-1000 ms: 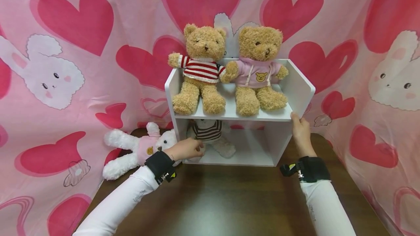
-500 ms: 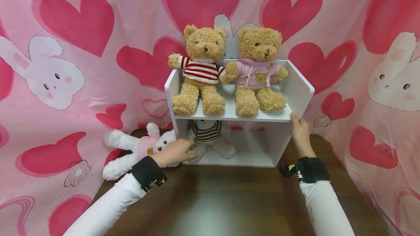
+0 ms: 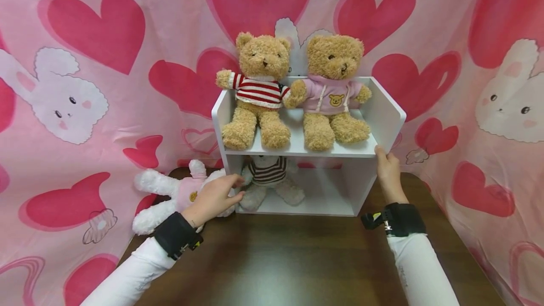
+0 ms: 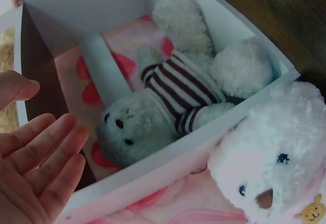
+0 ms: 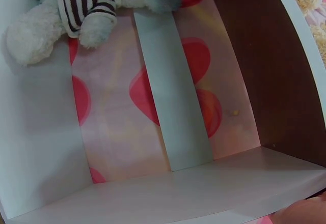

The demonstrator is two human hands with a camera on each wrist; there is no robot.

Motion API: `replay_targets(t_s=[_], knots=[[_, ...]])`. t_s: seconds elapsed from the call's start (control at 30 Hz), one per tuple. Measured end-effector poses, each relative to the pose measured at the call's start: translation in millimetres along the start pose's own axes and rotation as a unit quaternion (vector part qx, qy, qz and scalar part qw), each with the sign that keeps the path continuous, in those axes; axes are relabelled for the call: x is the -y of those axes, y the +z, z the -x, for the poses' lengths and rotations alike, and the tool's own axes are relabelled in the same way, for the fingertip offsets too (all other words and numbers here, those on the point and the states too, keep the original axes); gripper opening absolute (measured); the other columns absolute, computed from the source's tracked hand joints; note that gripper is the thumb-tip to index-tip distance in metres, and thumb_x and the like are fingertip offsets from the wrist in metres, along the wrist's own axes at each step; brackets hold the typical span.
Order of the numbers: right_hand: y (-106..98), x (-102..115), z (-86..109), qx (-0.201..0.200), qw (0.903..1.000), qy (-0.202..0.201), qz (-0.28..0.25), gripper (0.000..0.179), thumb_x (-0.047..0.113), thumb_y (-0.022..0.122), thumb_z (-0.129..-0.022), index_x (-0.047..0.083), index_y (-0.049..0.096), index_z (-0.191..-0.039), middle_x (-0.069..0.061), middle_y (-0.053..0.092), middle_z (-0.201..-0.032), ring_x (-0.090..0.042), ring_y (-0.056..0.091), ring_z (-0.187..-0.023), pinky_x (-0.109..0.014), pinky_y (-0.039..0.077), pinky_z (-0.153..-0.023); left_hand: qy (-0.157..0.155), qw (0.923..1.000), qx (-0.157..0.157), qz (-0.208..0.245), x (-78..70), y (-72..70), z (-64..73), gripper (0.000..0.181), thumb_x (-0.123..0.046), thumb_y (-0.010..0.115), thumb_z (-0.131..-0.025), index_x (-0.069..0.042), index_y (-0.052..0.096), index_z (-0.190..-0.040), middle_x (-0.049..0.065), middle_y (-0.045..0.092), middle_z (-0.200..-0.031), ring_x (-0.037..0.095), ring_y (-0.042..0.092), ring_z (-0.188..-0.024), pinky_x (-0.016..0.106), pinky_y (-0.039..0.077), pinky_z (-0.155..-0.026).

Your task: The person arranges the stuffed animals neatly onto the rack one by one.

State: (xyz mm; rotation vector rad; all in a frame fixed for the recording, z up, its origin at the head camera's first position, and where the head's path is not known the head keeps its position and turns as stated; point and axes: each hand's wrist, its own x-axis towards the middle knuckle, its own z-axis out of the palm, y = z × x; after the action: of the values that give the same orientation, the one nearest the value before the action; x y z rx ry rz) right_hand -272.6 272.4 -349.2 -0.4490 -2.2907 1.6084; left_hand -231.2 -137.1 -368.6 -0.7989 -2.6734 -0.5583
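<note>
My left hand (image 3: 214, 199) is held with fingers extended and thumb apart at the front left of a white two-tier shelf (image 3: 393, 119), holding nothing. My right hand (image 3: 388, 174) grips the shelf's right side panel, thumb on its front edge. On the lower tier sits a white plush bear (image 3: 268, 172) in a brown-and-white striped top, its head partly hidden by the upper board. Just left of the shelf a white plush toy (image 3: 187, 190) in a pink top lies on its back; my left hand overlaps its head in the head view.
On the upper tier sit a tan teddy bear (image 3: 259, 91) in a red-and-white striped sweater and another teddy bear (image 3: 333, 93) in a pink hoodie. All of it stands on a dark wooden table (image 3: 289, 259), before a pink heart-print cloth (image 3: 178, 27).
My left hand has drawn back from the lower tier, leftward and toward me, its fingers spreading. My right hand stays on the side panel, and the toys look unmoved.
</note>
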Motion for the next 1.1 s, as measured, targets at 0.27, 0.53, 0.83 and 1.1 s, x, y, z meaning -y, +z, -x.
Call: replay_targets(t_s=[0.27,0.53,0.83,1.1], knots=[[0,1,-0.6,-0.008,0.9999,-0.005,0.014,0.064,0.040,0.030,-0.095,-0.014,0.039,-0.128,-0.030,0.038,-0.133,-0.036,0.037,-0.116,-0.049,0.026,-0.102,-0.008,0.9996,-0.028,-0.004,14.0,-14.2,8.8,0.026,-0.020,0.070,-0.077,-0.007,0.062,-0.099,0.006,0.066,-0.089,0.018,0.062,-0.079,0.031,0.050,-0.062],[0,0,-0.4,-0.002,0.9999,-0.001,0.012,0.066,0.042,0.029,-0.095,-0.014,0.038,-0.129,-0.029,0.039,-0.132,-0.034,0.037,-0.114,-0.048,0.027,-0.101,-0.006,0.9975,-0.063,-0.032,29.7,-25.2,16.0,0.035,-0.021,0.073,-0.075,-0.004,0.061,-0.102,0.009,0.066,-0.095,0.022,0.062,-0.081,0.037,0.052,-0.065],[-1,-1,-0.9,-0.004,0.9999,-0.002,0.012,0.066,0.041,0.029,-0.095,-0.014,0.036,-0.130,-0.030,0.035,-0.135,-0.037,0.035,-0.119,-0.049,0.025,-0.103,0.002,0.9968,-0.065,-0.045,49.9,-28.6,24.6,0.050,-0.022,0.078,-0.069,-0.001,0.056,-0.108,0.011,0.060,-0.099,0.022,0.054,-0.085,0.039,0.050,-0.072],[0,0,-0.5,-0.017,0.9997,-0.007,0.018,0.065,0.040,0.030,-0.095,-0.016,0.041,-0.124,-0.032,0.040,-0.129,-0.035,0.039,-0.109,-0.048,0.028,-0.100,0.044,0.9935,-0.076,-0.073,71.6,-25.3,36.9,0.054,-0.021,0.081,-0.063,-0.001,0.054,-0.106,0.013,0.058,-0.100,0.027,0.053,-0.092,0.041,0.049,-0.079]])
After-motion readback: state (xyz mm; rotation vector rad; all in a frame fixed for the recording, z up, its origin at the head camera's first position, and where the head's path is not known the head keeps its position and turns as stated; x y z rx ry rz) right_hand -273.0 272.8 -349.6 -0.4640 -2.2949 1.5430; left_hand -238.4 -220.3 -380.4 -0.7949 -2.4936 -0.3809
